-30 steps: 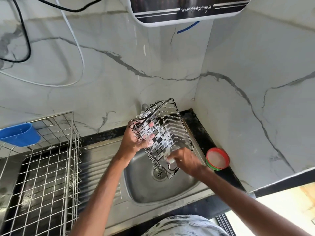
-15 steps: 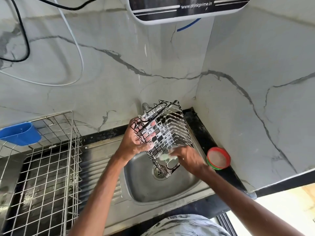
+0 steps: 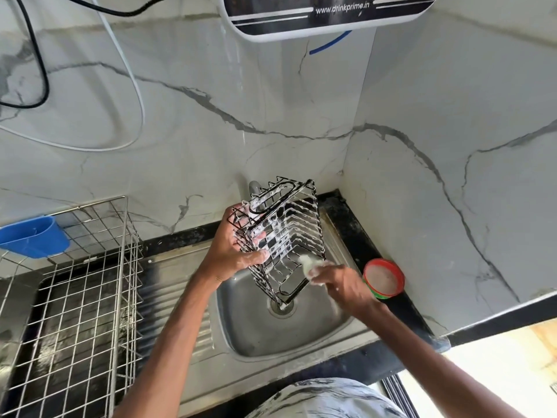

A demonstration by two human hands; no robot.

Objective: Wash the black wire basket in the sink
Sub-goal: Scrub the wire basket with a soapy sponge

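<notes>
Your left hand (image 3: 238,248) grips the soapy basket (image 3: 284,226), tilted on end over the sink (image 3: 301,336) drain; the slick wires could slip. Your right hand (image 3: 343,285) pinches a sponge (image 3: 307,262); swinging wide could knock the tub (image 3: 383,277).

Bright daylight pours in beyond the near right corner of the worktop (image 3: 349,224), blown out white. The right hand (image 3: 346,286) is motion-blurred; the wall (image 3: 211,131) bows toward the edges.

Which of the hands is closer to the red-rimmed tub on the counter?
Right. The right hand, holding a foamy pad, is just beside the red-rimmed tub; the left hand grips the black wire basket farther away, over the sink.
</notes>
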